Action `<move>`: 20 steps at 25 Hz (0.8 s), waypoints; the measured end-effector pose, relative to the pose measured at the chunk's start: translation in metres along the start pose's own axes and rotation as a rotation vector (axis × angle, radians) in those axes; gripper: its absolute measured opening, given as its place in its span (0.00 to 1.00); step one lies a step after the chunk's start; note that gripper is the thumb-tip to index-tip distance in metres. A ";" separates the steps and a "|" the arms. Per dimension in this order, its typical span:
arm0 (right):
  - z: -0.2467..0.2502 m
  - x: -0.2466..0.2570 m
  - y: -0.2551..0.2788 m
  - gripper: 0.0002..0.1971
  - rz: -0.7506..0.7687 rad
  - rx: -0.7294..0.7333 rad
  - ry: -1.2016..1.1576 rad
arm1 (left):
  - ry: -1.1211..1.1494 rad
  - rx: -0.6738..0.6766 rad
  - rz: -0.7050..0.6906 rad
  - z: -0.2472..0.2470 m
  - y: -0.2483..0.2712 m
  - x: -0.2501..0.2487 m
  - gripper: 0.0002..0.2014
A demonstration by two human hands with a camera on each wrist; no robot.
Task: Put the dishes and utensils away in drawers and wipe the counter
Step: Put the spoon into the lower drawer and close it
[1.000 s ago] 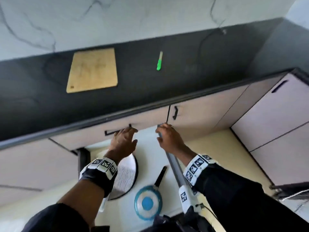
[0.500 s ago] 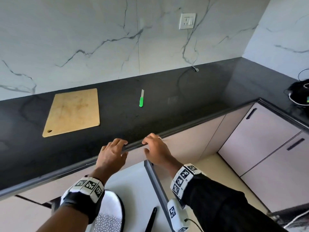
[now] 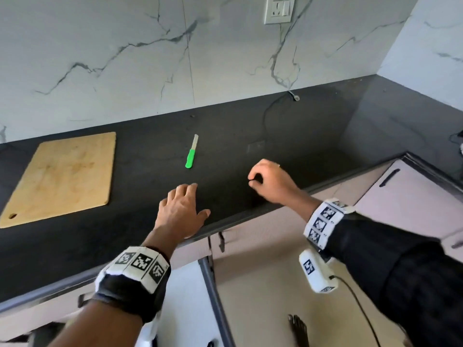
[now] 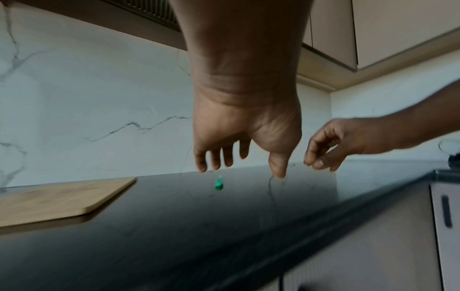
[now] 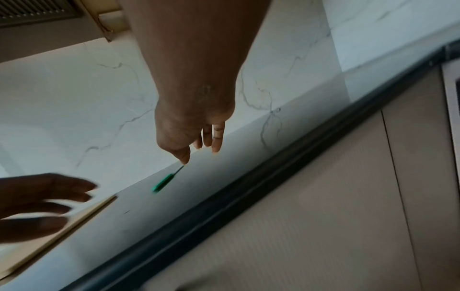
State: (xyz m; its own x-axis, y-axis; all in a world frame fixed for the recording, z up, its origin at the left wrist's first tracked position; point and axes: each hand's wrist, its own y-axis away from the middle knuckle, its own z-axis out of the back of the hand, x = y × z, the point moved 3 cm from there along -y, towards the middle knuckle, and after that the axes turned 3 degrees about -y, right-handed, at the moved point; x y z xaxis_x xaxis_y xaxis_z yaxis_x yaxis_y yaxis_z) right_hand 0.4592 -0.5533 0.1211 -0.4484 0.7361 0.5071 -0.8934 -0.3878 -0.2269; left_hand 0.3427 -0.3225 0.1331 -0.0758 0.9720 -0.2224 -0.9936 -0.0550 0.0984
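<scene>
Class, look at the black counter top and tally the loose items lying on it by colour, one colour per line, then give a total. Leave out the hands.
Green-handled: 1, the knife
Light wood: 1, the cutting board
Total: 2
Neither the left hand nor the right hand holds anything.

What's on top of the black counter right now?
On the counter lie a wooden cutting board and a green-handled knife, apart from each other. The left hand and right hand are over its front edge, covering the surface beneath them.
</scene>
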 end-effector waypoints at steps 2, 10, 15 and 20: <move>0.029 -0.078 -0.057 0.03 -0.066 -0.083 -0.061 | -0.034 0.043 0.056 -0.007 -0.048 -0.044 0.41; 0.109 -0.300 -0.180 0.06 -0.211 -0.048 -0.132 | 0.144 0.169 0.170 -0.039 -0.249 -0.208 0.40; 0.134 -0.370 -0.242 0.06 -0.276 -0.067 -0.127 | 0.224 0.299 0.241 -0.054 -0.369 -0.267 0.53; 0.122 -0.400 -0.316 0.04 -0.278 -0.040 -0.074 | 0.160 0.506 0.371 -0.083 -0.416 -0.285 0.70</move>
State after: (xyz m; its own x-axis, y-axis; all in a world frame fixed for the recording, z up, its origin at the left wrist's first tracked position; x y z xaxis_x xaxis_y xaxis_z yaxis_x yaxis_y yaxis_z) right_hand 0.9244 -0.7929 0.0918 -0.1838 0.7681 0.6134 -0.9828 -0.1535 -0.1022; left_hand 0.7709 -0.5961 0.0749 -0.4569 0.8610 -0.2234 -0.7398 -0.2284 0.6328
